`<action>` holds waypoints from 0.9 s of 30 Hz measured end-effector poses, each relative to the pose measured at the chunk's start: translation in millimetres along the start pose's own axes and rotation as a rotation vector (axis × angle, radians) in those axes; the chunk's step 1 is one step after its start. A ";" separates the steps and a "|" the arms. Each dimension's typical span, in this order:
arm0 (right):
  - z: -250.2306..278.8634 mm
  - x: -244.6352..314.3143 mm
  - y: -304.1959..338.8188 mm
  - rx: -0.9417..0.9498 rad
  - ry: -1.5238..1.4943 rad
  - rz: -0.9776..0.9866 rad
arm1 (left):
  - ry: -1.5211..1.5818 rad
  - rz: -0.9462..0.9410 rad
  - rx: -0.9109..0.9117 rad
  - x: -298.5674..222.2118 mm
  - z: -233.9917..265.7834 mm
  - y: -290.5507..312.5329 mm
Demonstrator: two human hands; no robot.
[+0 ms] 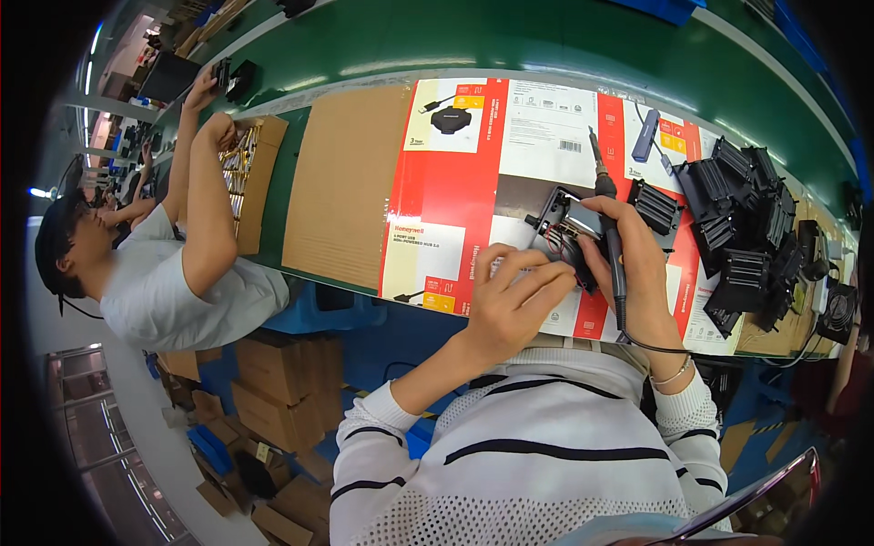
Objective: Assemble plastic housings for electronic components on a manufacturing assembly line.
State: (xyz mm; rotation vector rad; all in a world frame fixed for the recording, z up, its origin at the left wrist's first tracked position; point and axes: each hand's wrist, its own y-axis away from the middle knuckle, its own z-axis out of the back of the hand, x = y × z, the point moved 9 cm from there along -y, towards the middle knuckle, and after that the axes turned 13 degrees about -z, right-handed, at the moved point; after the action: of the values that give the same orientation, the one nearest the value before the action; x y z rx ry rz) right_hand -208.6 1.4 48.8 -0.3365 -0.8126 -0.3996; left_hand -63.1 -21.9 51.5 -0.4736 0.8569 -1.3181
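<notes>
A small black plastic housing (551,211) lies open in front of me, with a metallic block (584,221) and thin red wires (558,244) inside. My right hand (640,259) holds a soldering iron (615,246) by its black handle. The iron's tip points away from me, and its cord runs back past my wrist. My right thumb and fingertips also rest against the housing's right side. My left hand (517,296) is at the near left of the housing, its fingers curled over the wires. What its fingertips pinch is hidden.
Flattened printed cardboard (446,200) covers the green bench (364,45). Several black finned housings (737,273) are piled at right, one (655,207) beside my right hand. A small fan (837,312) stands beyond. At left a co-worker (182,282) reaches over a box of parts (264,187).
</notes>
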 end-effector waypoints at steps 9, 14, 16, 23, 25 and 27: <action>1.0 -21.0 6.1 -0.045 -0.145 -0.043 | 0.143 -0.036 -0.079 -6.1 -8.4 2.8; 1.1 -33.8 12.3 -0.078 -0.254 -0.005 | 0.028 -0.048 -0.100 -9.7 -1.1 2.5; 0.8 -33.8 12.9 -0.084 -0.267 0.006 | -0.004 -0.040 -0.101 -9.9 1.9 -0.8; 2.8 -40.6 10.7 -0.127 -0.331 -0.046 | -0.188 0.138 -0.051 6.7 -5.5 -8.2; 4.3 -39.4 10.5 -0.121 -0.320 -0.044 | -0.153 0.199 -0.024 11.9 -5.9 -11.0; 4.1 -38.9 10.1 -0.115 -0.310 -0.042 | -0.148 0.227 0.053 15.4 -8.9 -13.0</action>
State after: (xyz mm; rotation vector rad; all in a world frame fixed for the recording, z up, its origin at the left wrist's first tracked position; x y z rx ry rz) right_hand -230.6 20.4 20.8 -0.4975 -1.1030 -0.4404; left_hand -77.9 -38.1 51.4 -0.4137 0.7275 -1.0809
